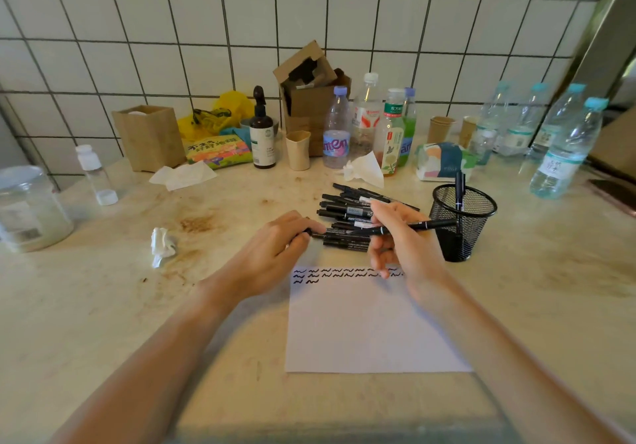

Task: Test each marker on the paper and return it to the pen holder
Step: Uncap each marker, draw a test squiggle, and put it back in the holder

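Observation:
A white sheet of paper [364,326] lies on the counter with rows of black squiggles along its top edge. Just above it my right hand [402,237] grips a black marker [426,226] that lies level, its far end pointing at the black mesh pen holder [463,219]. My left hand [278,244] pinches the marker's near end, or its cap, at the fingertips. A pile of several black markers [347,213] lies behind both hands. One marker [460,189] stands upright in the holder.
A crumpled tissue [161,245] lies left of the hands. Along the tiled wall stand water bottles [564,147], a brown pump bottle [263,137], paper cups [297,151], a cardboard box [309,99], a tissue pack [444,161] and a glass jar [31,206].

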